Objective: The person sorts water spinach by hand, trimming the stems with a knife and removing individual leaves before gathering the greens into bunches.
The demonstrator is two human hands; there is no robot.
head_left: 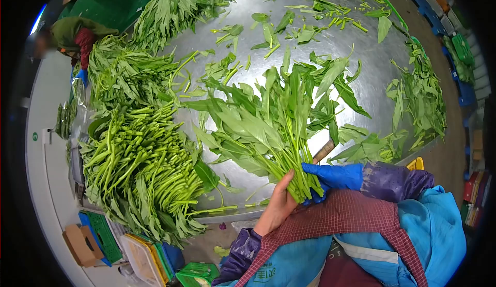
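A bunch of leafy green stems is held near the table's front edge, its leaves pointing away from me and its cut ends toward me. My left hand, bare, is closed round the lower stems from the left. From the right, my right hand in a blue glove grips the same stems; its lower fingers show beneath the stem ends. A brown handle sticks out just above the gloved hand; what it belongs to is hidden. Left of the bunch lies a large pile of cut stems.
More leafy heaps lie along the left of the metal table, with loose leaves at its right edge. Another person with a blue glove stands at the far left. Crates and a cardboard box sit below.
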